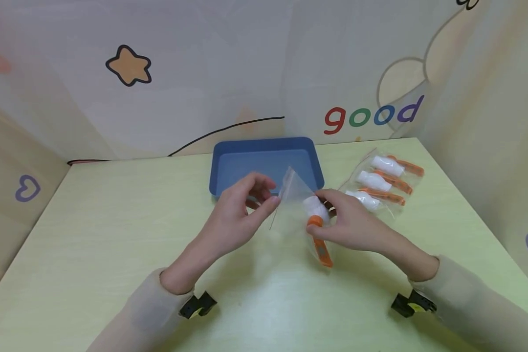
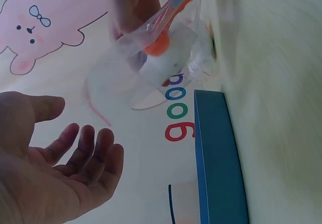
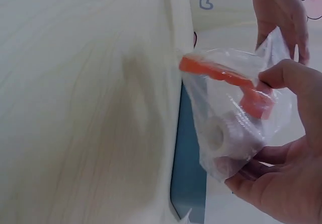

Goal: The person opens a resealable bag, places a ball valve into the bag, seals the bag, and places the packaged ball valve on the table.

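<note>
My right hand (image 1: 354, 220) grips a clear zip bag (image 1: 294, 188) above the table. Inside it are a white plastic valve-like fitting (image 1: 315, 208) and its orange lever handle (image 1: 321, 249). Thumb and fingers pinch the bag around the fitting in the right wrist view, where the fitting's round opening (image 3: 217, 133) shows. My left hand (image 1: 235, 215) is beside the bag's zip edge, its fingers loosely bent. In the left wrist view that left hand (image 2: 60, 168) holds nothing and is apart from the bag.
A blue tray (image 1: 264, 144) stands at the back of the pale table (image 1: 114, 244), behind the hands. To the right lie several similar bagged fittings (image 1: 380, 182) with orange handles. A printed curtain (image 1: 224, 63) closes off the back and sides.
</note>
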Available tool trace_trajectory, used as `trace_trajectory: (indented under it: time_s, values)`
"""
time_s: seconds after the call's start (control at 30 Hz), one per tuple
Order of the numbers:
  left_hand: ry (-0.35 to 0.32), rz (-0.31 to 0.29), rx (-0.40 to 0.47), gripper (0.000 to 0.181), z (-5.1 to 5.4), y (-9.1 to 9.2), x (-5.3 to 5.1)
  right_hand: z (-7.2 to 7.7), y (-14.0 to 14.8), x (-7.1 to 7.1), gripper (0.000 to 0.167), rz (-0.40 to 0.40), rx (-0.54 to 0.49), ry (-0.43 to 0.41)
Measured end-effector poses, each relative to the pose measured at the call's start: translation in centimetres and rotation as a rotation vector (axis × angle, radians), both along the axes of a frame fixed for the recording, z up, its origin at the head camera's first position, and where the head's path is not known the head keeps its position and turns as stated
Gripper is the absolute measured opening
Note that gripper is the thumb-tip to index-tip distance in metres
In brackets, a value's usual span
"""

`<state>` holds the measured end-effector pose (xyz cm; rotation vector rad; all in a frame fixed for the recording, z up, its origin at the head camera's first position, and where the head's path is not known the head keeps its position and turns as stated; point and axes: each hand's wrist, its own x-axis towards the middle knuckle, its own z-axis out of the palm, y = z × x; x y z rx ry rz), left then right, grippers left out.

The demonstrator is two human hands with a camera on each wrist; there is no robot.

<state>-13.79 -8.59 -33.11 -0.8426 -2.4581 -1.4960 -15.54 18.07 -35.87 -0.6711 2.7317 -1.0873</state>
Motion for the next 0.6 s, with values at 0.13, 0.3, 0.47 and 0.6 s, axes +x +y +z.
trace_trajectory:
  time_s: [0.13, 0.3, 0.47, 0.6]
  values:
    - [-0.028, -0.02, -0.054, 0.019, -0.5, -0.5, 0.1, 0.2, 1.1, 0.1, 0.057, -0.014, 0.093, 0.034]
    - [-0.076, -0.059, -0.156, 0.022, -0.8, -1.0, 0.2, 0.3, 2.2, 0.0, 0.06, -0.054, 0.201, 0.015]
    - [-0.119, -0.092, -0.239, 0.023, -1.0, -1.4, 0.3, 0.3, 3.0, -0.3, 0.061, -0.076, 0.333, 0.042]
    - [-0.156, -0.118, -0.283, 0.025, -1.1, -1.8, 0.5, 0.0, 3.6, -0.4, 0.064, -0.089, 0.43, 0.08]
